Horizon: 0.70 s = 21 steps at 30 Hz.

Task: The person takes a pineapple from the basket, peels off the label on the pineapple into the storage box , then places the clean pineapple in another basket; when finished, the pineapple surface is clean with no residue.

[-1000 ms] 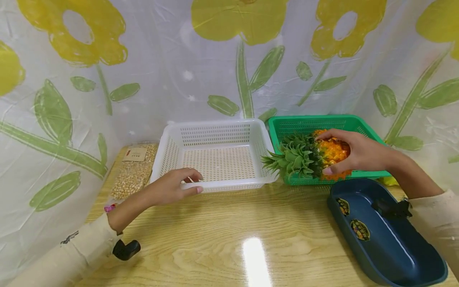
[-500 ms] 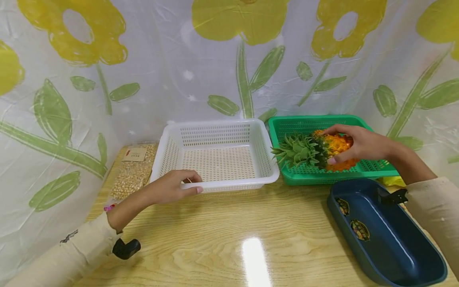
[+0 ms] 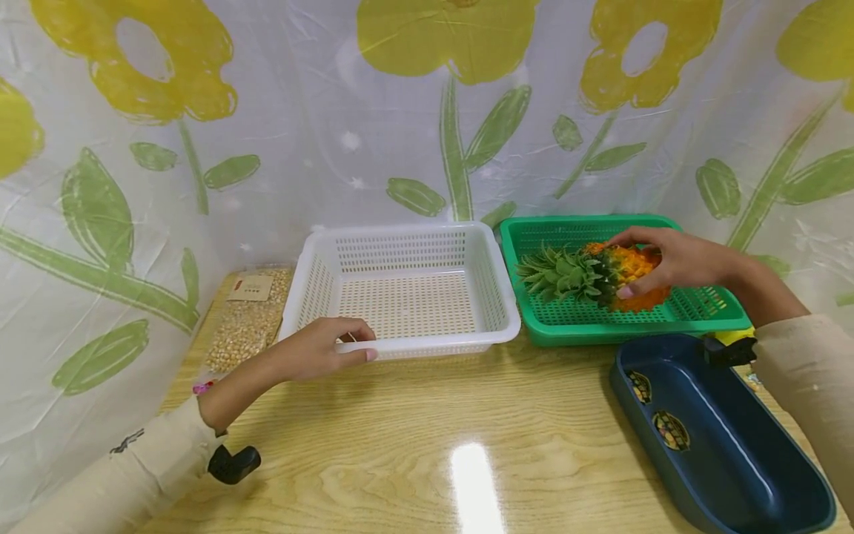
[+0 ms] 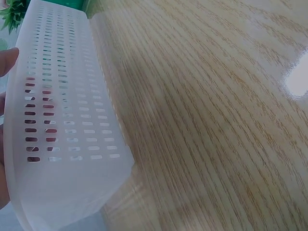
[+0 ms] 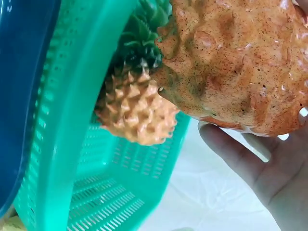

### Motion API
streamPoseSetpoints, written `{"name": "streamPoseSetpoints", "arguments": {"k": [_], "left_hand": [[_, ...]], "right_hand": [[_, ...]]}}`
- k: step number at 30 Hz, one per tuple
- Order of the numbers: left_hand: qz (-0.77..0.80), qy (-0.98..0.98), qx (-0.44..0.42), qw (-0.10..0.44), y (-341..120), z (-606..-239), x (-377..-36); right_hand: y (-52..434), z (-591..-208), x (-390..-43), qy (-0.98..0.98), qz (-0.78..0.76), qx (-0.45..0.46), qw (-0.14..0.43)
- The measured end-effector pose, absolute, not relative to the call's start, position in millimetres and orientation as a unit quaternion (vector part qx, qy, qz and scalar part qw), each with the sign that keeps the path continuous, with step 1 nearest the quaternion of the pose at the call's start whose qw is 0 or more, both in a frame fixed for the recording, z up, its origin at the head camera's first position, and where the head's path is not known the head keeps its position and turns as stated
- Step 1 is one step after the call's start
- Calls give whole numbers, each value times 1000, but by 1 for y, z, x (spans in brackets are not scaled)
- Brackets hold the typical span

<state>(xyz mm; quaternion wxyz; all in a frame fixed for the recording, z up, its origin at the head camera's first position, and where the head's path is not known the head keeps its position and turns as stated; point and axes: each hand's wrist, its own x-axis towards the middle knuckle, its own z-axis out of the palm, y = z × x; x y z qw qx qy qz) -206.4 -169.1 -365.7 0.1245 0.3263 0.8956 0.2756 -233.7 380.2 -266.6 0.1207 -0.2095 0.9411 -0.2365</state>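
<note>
My left hand [image 3: 327, 345] pinches the near rim of the white plastic basket [image 3: 434, 343], thumb outside and fingers inside. Two pineapples show in the right wrist view. My right hand [image 3: 697, 259] holds one pineapple [image 5: 236, 62], with an orange knobbly body, from the side, thumb and fingers spread round it. It lies level over the green basket [image 3: 640, 331], its leafy crown pointing left. The other pineapple [image 5: 139, 106] lies inside that basket; from the head view, the held one largely covers it.
A dark blue tub [image 3: 720, 437] with two stickers stands at the right, in front of the green basket. A bag of yellow kernels [image 3: 247, 326] lies left of the white basket. A flowered curtain [image 3: 280, 133] hangs behind, beyond the wooden table [image 3: 373, 445].
My right hand has moved a little right and away from me with the pineapple, whose crown has left the white basket's edge. The left hand has stayed still.
</note>
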Motion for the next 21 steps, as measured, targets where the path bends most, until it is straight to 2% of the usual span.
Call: {"name": "streamPoseSetpoints", "arguments": {"k": [21], "left_hand": [[274,897,323,124,-169,-367,-208]], "right_hand": [[408,-281,-258,941,-221,-182,181]]}}
